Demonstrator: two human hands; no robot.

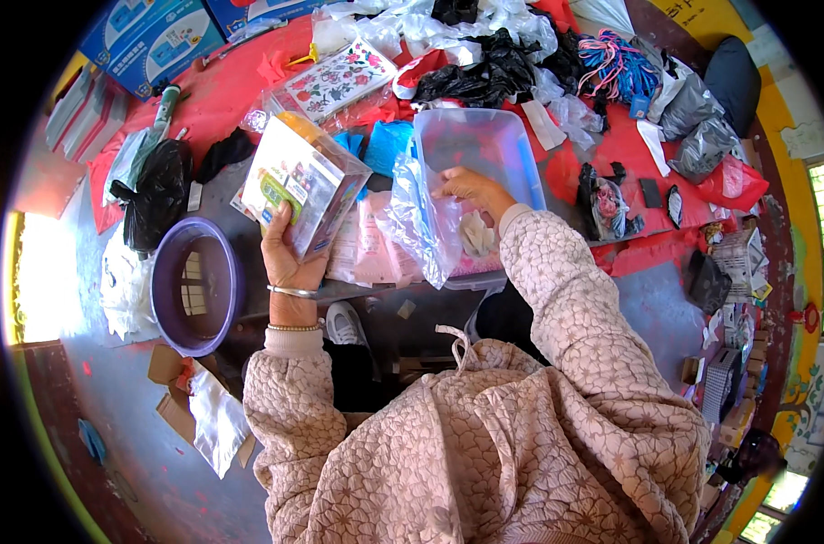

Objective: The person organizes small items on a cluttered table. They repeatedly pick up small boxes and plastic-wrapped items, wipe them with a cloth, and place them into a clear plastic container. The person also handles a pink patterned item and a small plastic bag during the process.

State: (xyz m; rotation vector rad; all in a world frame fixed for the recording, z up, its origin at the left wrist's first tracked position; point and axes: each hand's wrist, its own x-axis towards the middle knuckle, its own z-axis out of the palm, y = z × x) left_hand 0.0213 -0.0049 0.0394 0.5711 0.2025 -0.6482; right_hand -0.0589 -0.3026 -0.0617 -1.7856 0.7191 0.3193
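My left hand (pixel 290 258) grips a white printed box (pixel 305 172), tilted above the near edge of the table, its thumb on the front face. To the right, my right hand (pixel 475 189) has its fingers pinched at the edge of a crinkled clear plastic bag (pixel 423 227). That bag hangs over the left side of a clear plastic bin (pixel 526 150). Inside the bin, a pale crumpled piece (pixel 476 234) lies near the front. Pink packets (pixel 374 243) are between the box and the bag, and a blue packet (pixel 389 145) is behind them.
A purple basin (pixel 161 299) stands at the left, near a tied black bag (pixel 163 186). Black and clear bags (pixel 484 72) are heaped at the back beside a flower-printed sheet (pixel 339 80). Bundled cords (pixel 616 68) lie back right. An opened cardboard box (pixel 169 367) is lower left.
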